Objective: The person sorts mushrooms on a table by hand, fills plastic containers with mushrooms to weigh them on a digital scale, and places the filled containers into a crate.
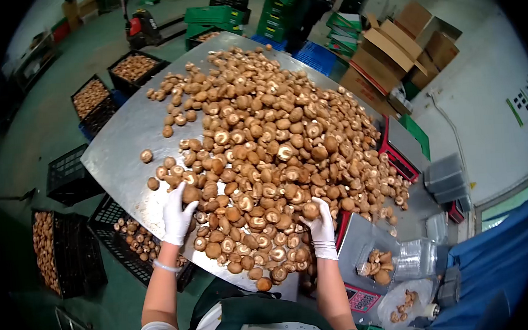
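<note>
A large heap of brown mushrooms (263,147) covers much of the metal table (117,131) in front of me; some lie cap up, others show pale undersides and stems. My left hand (175,217), in a white glove, is at the heap's left edge. Its fingers and thumb close around the sides of a round mushroom (191,195). At the near right side of the heap, my white-gloved right hand (323,229) has a mushroom (310,210) between thumb and fingers. The right fingertips are partly hidden among the other mushrooms.
Right of the heap are red scales (361,298), a plastic box of mushrooms (379,265) and stacked clear containers (417,258). Black crates (71,174) stand left on the floor, several with mushrooms. Behind are cardboard boxes (384,58), a pallet jack (141,28) and a person (317,4) by green crates (274,19).
</note>
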